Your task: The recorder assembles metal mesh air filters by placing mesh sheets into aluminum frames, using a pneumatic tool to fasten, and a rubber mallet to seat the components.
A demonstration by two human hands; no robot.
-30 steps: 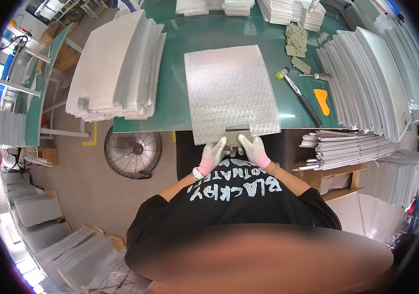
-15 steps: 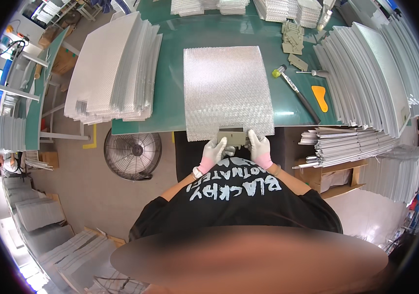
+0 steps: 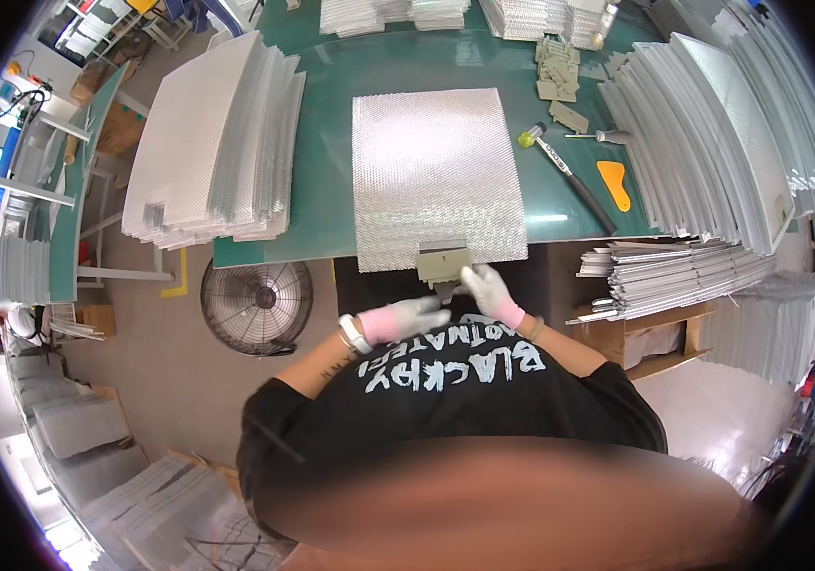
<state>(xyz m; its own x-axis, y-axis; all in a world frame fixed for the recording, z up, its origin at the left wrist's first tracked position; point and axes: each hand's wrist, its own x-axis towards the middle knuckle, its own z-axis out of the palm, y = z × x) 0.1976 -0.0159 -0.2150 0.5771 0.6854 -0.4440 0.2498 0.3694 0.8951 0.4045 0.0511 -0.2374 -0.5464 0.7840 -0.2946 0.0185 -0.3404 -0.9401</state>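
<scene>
The right hand (image 3: pixel 493 293) is gripping the plate (image 3: pixel 443 265), apparently fitting the sheet (image 3: pixel 436 167) and next needing alignment, left hand (image 3: pixel 411 320) lying open.

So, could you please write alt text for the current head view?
A gloved right hand touches a grey-green plate at the notched near edge of a mesh panel  on a green table; the left hand is apart, nearer the body. Panel stacks flank it.
</scene>
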